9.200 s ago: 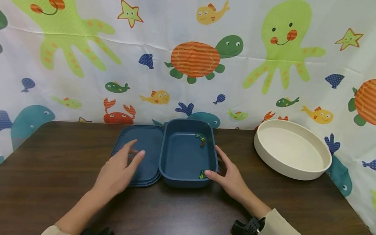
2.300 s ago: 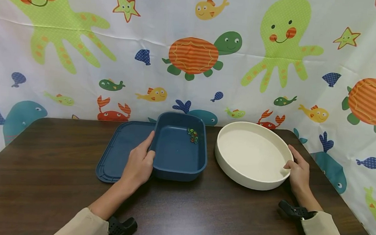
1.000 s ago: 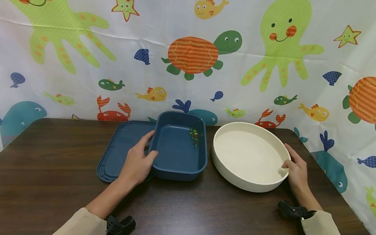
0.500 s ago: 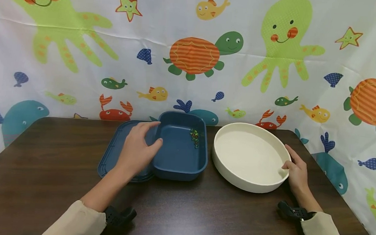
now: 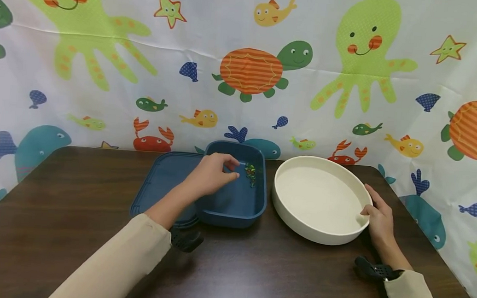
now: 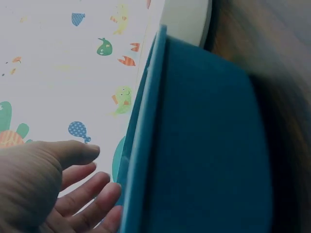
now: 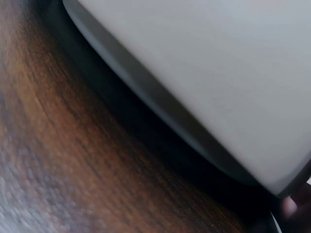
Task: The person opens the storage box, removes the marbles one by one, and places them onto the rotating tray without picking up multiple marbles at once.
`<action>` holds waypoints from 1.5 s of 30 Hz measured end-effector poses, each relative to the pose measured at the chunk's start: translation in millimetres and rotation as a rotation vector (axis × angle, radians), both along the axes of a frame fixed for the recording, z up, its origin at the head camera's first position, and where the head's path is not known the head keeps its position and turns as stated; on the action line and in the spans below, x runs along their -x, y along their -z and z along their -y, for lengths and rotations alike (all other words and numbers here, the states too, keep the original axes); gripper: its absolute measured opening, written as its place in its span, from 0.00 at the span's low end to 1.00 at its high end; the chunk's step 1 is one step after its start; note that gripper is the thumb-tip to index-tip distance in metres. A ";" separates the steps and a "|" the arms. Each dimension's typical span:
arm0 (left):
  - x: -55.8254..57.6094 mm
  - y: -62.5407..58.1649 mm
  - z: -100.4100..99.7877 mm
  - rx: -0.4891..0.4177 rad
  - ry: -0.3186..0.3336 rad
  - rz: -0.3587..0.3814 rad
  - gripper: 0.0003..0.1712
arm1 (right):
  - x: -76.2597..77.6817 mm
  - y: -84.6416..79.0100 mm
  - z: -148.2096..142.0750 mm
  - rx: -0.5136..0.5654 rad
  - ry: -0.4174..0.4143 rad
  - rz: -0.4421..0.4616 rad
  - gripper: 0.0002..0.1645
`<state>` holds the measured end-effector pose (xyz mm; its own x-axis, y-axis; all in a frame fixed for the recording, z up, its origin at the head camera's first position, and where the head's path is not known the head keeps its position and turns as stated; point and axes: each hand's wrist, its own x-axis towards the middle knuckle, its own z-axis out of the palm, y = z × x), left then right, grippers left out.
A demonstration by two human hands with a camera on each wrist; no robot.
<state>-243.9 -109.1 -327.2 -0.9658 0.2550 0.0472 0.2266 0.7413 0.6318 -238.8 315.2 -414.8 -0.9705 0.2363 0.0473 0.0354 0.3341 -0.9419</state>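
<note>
A blue rectangular container (image 5: 229,220) stands in the middle of the table, with a small cluster of shiny green, yellow and red pieces (image 5: 251,174) along its right inner side. My left hand (image 5: 212,172) hovers over the container, fingers loosely bent and holding nothing. In the left wrist view, that hand (image 6: 34,184) is beside the rim of the container (image 6: 209,136), thumb and fingers apart. My right hand (image 5: 380,219) grips the right rim of a round cream dish (image 5: 322,196), thumb inside. The right wrist view shows the dish's outer side (image 7: 218,82) close up.
A flat blue lid (image 5: 159,185) lies left of the container, which partly overlaps it. The dark wooden table (image 5: 263,271) reaches back to a white curtain (image 5: 214,22) with sea-animal prints. The dish stands just right of the container.
The left hand has let go of the container's left rim and moved right, over its inside. The right hand has kept its hold on the dish, drawn in earlier from the far right.
</note>
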 end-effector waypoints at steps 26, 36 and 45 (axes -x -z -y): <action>37.7 26.5 -46.0 0.135 0.001 0.130 0.16 | 1.0 0.3 -1.1 -0.014 -0.007 -0.023 0.47; 38.6 29.6 -52.4 0.207 -0.001 0.174 0.18 | 2.7 0.5 -0.7 0.000 -0.015 -0.025 0.47; 38.1 30.7 -54.0 0.240 -0.024 0.154 0.17 | 2.1 0.4 -1.5 0.007 -0.020 -0.022 0.47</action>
<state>-282.0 -55.1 -358.0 -0.9628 0.2183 -0.1595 0.1224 0.8780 0.4628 -241.0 316.7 -415.2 -0.9738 0.2175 0.0671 0.0080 0.3275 -0.9448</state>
